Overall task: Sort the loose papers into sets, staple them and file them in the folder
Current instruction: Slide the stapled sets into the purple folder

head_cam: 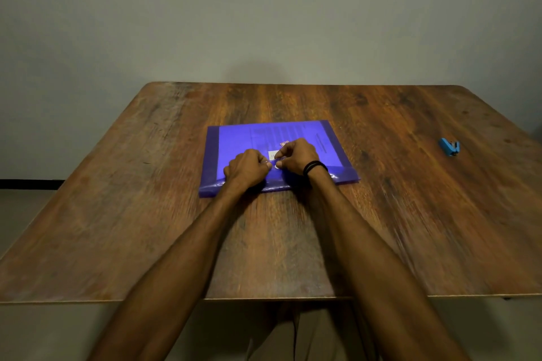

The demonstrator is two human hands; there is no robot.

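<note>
1. Plastic folder (234,138): blue and translucent. It lies flat near the middle of the wooden table (381,214), with its folded near edge turned toward you.
2. Papers (293,132): printed sheets show through the cover, so they are inside the plastic folder. Every sheet in view is in there.
3. Left hand (246,168) and right hand (297,155): both have curled fingers. Their fingertips meet over the middle of the near strip of the plastic folder, just beside a small white label (272,155). You pinch the cover there with both hands. The view is too blurred to tell whether the pinch is on a clasp or on the flap edge.
4. Progress (a judgement): sorting and filing look finished. The cover hides any staples, so stapling cannot be confirmed. Only fastening the plastic folder seems to be left.
5. Stapler (449,147): small and blue, set down far to your right, well apart from the plastic folder and near the table's right edge.
6. Edges and room:
   - Bare wood surrounds the plastic folder on all sides.
   - The near table edge runs under your forearms, and the far edge stands close to the wall (264,23).
   - A sweep to your left meets nothing in view. A wide sweep to your right could push the stapler toward the edge.
</note>
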